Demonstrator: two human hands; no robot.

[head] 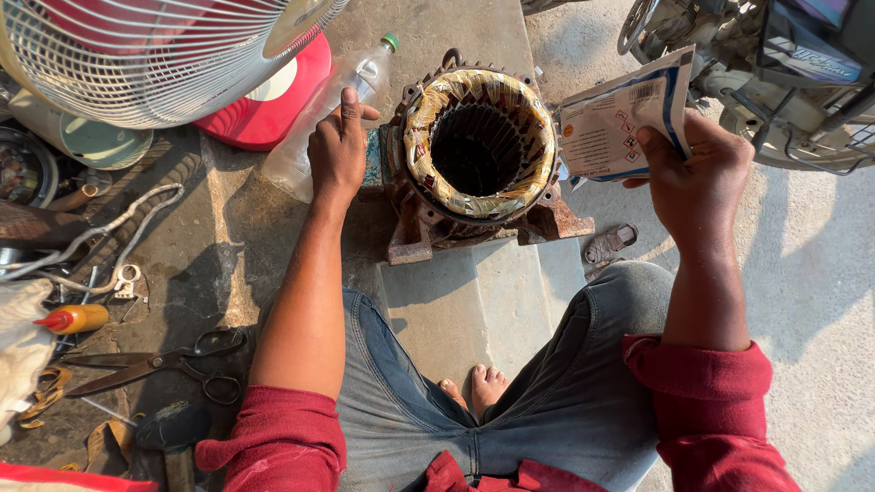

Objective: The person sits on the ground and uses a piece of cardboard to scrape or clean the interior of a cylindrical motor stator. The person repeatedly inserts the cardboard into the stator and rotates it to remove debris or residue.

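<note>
A rusty motor stator (478,155) with taped yellowish windings stands upright on the concrete ledge in front of me, its dark bore facing up. My left hand (337,146) rests flat against its left side, fingers closed, beside a clear plastic bottle (314,128) with a green cap that lies tilted on the ground. My right hand (693,173) is raised at the stator's right and grips a white and blue printed packet (620,114) between thumb and fingers.
A white fan grille (155,55) and a red disc (273,100) sit at the upper left. Black scissors (159,364), an orange-capped small bottle (73,319), cords and a hammer head (173,424) lie at left. A machine frame (784,73) stands at upper right.
</note>
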